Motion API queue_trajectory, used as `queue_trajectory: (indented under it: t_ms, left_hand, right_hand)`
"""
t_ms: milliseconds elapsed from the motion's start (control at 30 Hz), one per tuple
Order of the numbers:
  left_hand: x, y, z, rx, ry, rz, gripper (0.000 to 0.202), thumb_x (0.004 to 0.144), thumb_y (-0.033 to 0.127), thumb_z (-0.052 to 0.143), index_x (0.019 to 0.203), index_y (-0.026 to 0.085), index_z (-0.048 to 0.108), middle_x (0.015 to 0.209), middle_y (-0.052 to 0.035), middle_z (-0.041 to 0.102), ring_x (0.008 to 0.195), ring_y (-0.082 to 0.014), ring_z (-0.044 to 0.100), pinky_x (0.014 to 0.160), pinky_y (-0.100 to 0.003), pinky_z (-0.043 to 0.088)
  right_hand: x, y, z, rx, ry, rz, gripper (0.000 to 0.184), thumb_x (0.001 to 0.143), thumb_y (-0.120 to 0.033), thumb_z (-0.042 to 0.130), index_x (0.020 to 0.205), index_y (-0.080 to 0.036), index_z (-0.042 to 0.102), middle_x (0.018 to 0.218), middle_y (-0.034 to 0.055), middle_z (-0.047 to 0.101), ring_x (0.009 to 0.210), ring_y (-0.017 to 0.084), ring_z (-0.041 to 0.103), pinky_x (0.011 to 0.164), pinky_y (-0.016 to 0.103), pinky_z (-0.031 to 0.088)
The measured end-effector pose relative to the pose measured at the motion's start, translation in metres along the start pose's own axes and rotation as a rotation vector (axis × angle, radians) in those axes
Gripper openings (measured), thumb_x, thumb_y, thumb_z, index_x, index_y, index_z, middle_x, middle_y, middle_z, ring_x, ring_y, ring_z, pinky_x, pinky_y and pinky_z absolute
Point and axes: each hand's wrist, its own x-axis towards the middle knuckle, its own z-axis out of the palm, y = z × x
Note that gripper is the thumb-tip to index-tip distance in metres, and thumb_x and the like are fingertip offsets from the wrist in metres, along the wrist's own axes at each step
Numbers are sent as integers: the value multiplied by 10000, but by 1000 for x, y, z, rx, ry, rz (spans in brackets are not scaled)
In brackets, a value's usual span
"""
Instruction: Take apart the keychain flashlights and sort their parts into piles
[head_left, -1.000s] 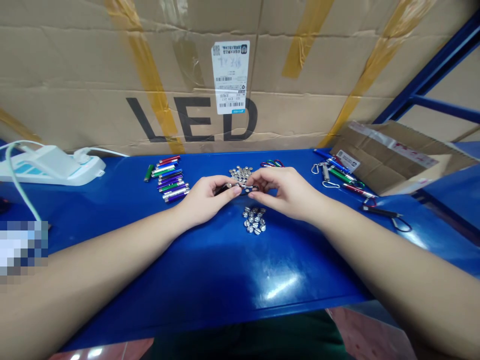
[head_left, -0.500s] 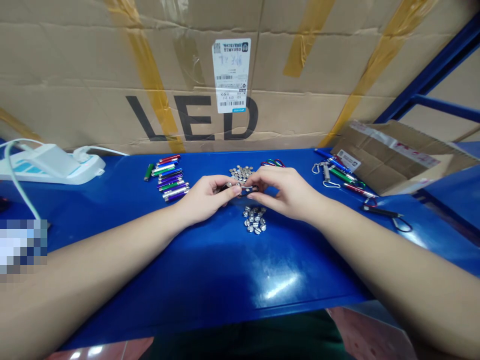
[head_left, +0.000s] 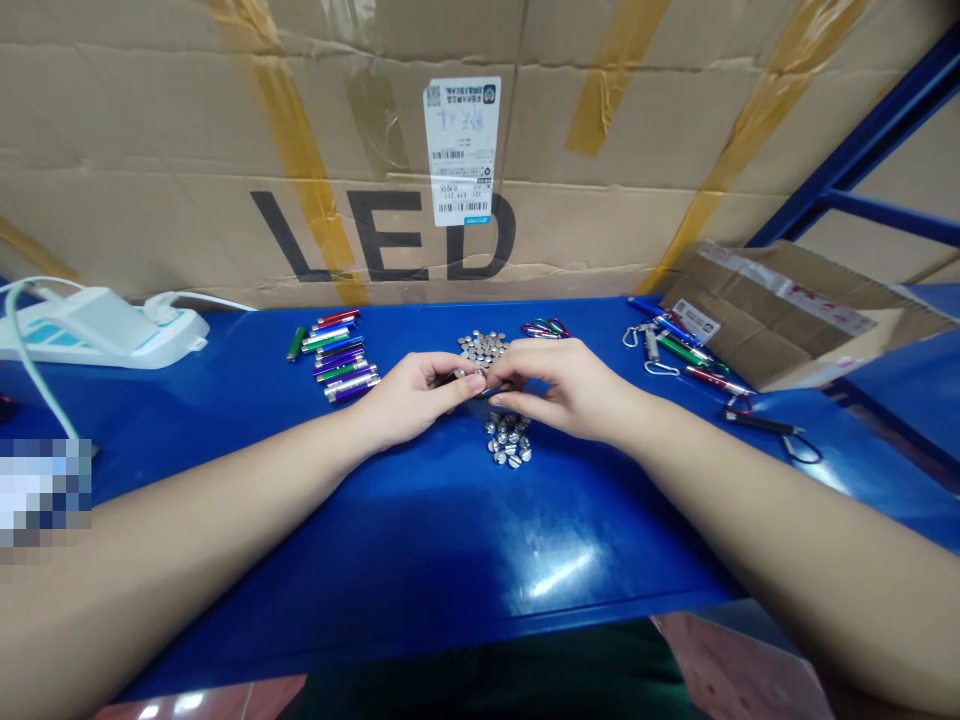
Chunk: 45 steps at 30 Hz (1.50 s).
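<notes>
Two hands are brought together over a blue workbench (head_left: 420, 560). A small dark metal tube (head_left: 491, 390), partly hidden, is pinched between the curled fingertips of the left hand (head_left: 416, 392) and right hand (head_left: 574, 385). Button cells (head_left: 508, 440) are heaped near and far of it; penlights (head_left: 337, 360) are lined up left.

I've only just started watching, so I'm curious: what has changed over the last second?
The right hand has shifted slightly down and toward the left hand, closing over the small dark-and-silver item held between them; nothing was let go. The button-cell piles, the row of mini flashlights and the carabiners stayed as they were.
</notes>
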Motion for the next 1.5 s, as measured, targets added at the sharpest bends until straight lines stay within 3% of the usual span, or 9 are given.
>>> queue_trajectory:
  t_ms: [200, 433, 633, 733, 933, 1033, 1167, 1367, 1500]
  left_hand:
    - [0, 2, 0, -5, -18, 14, 424, 808, 579, 808, 895, 164, 810, 634, 3, 640, 625, -133, 513, 658, -277, 434]
    - [1, 0, 0, -194, 131, -67, 574, 733, 647, 862, 1005, 146, 800, 583, 28, 558, 548, -95, 403, 514, -237, 296]
    - [-1, -4, -2, -123, 100, -33, 472, 824, 594, 813, 1052, 181, 822, 606, 18, 572, 557, -97, 421, 525, -235, 335]
    - [-1, -5, -3, -76, 82, 1, 424, 854, 562, 792, 1061, 194, 826, 660, -7, 643, 622, -121, 513, 611, -250, 438]
    - [-1, -3, -3, -27, 56, 34, 370, 880, 506, 778, 1071, 193, 824, 835, -50, 763, 789, -166, 649, 798, -306, 531]
    - [-2, -2, -3, 6, 39, 55, 334, 899, 475, 760, 1072, 196, 823, 945, -67, 796, 842, -174, 679, 825, -311, 537]
    - [-3, -1, -1, 99, 27, 90, 294, 873, 441, 780, 1001, 180, 824, 980, -74, 801, 842, -182, 682, 785, -303, 529]
    - [-3, -1, 0, 74, -90, 115, 238, 844, 400, 792, 852, 162, 798, 847, -35, 772, 786, -164, 655, 755, -280, 506]
    - [-3, 0, -1, 78, -119, 115, 257, 863, 418, 777, 845, 162, 789, 818, -20, 755, 754, -152, 634, 744, -272, 495]
  right_hand:
    - [0, -2, 1, 120, -1, 43, 59, 948, -243, 737, 951, -185, 730, 902, 53, 753, 801, 177, 688, 771, 302, 522]
    - [1, -7, 2, 125, -72, 36, 97, 938, -261, 741, 995, -183, 745, 913, 49, 767, 776, 163, 696, 758, 288, 525]
    - [-17, 9, -48, -9, 57, 377, 251, 899, -443, 728, 921, -195, 752, 885, 52, 782, 777, 204, 706, 717, 315, 525]
    - [-25, 20, -69, -211, -66, 551, 200, 879, -404, 696, 842, -216, 756, 777, 18, 764, 697, 198, 676, 680, 322, 490]
    - [-25, 31, -65, -399, 35, 693, 84, 814, -286, 714, 817, -202, 718, 716, 15, 738, 645, 180, 666, 653, 304, 476]
    - [-25, 33, -60, -364, -50, 733, 146, 769, -326, 782, 809, -200, 721, 712, 15, 729, 633, 185, 657, 609, 302, 464]
    - [-22, 20, -51, -146, -25, 583, 213, 852, -403, 740, 890, -193, 737, 784, 30, 747, 673, 182, 661, 626, 302, 485]
    - [-1, -13, -7, 16, -6, 64, 133, 920, -223, 716, 1044, -179, 736, 953, 60, 749, 846, 175, 679, 783, 295, 526]
    - [3, -13, 7, -10, 41, -1, 59, 953, -220, 701, 961, -169, 730, 894, 64, 725, 832, 178, 670, 784, 298, 522]
